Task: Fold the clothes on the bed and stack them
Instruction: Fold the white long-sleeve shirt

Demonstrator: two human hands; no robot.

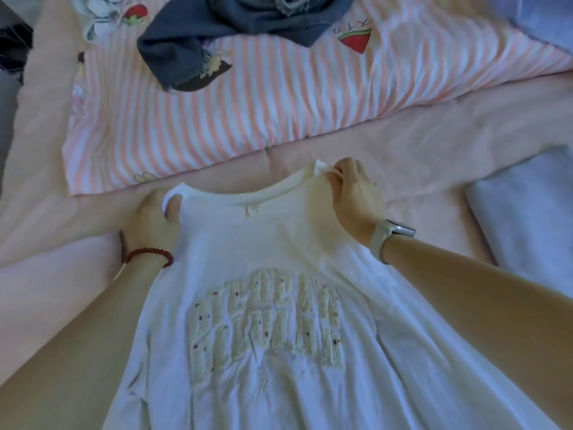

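While a white T-shirt [279, 305] lies front-up on the pink bed [46, 243], both hands pinch its shoulders either side of the collar: the left hand [155, 215] with thumb over the fabric, the right hand [356, 193] lifting a corner. Beyond the shirt, denim jeans [217, 32] lie crumpled on a striped duvet [263, 97].

A home bedroom: pink bed sheet [46, 169], striped fruit-print duvet [248, 97], strewn clothes.

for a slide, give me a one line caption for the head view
Both hands, left hand and right hand, grip the shoulders of a white t-shirt on the pink bed, jeans waiting beyond.
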